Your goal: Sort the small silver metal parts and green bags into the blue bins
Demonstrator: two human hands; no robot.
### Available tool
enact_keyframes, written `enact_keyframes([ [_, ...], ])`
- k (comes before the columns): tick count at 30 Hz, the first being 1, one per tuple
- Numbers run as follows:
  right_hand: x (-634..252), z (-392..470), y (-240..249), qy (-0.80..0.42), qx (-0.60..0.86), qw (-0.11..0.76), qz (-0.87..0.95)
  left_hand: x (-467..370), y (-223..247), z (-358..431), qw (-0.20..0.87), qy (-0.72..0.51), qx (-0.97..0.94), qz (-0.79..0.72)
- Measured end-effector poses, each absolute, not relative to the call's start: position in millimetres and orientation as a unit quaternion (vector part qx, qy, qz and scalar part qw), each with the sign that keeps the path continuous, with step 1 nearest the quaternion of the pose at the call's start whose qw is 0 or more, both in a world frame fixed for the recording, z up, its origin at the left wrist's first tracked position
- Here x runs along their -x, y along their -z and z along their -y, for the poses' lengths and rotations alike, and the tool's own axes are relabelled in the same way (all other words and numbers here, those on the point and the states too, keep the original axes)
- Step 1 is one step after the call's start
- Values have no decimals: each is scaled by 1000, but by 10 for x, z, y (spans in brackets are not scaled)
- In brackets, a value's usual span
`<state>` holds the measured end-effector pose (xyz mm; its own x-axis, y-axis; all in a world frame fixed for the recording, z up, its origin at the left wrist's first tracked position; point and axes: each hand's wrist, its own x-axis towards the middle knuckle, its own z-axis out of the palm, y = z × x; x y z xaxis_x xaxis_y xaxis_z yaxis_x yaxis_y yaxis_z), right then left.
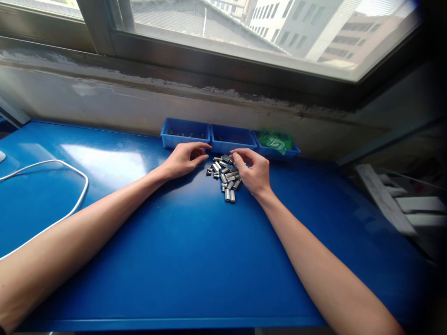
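A loose pile of several silver metal hex standoffs (227, 177) lies on the blue table, with a few small screws (209, 172) at its left side. Just left of the pile is my left hand (185, 159), its thumb and fingers curved but apart, with nothing visible between them. My right hand (254, 171) is over the pile's right side. Its thumb and index finger are pinched together at the pile's far edge; whatever they hold is too small to make out.
Behind the pile stand three joined blue bins: the left bin (185, 143) with small dark parts, the middle bin (232, 148), and the right bin with a green plastic bag (275, 140). A white cable (84, 186) curves across the table's left side. A window (244, 42) rises behind.
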<state>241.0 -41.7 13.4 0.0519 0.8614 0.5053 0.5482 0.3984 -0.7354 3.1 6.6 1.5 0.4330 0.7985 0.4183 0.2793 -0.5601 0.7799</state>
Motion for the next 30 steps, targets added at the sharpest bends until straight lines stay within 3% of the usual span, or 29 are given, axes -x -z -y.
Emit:
enact_keyframes([
  [4, -2413, 409, -120, -165, 522, 497, 673, 10, -59, -77, 399, -423, -735, -348],
  [13, -2409, 411, -117, -162, 516, 495, 680, 6, -156, -51, 449, -459, -684, -347],
  [23, -2393, 428, -135, -92, 517, 451, 722, 13, -159, -156, 401, -594, -596, -362],
  [30, -2396, 409, -113, -72, 509, 443, 734, 100, -215, -206, 425, -570, -603, -361],
])
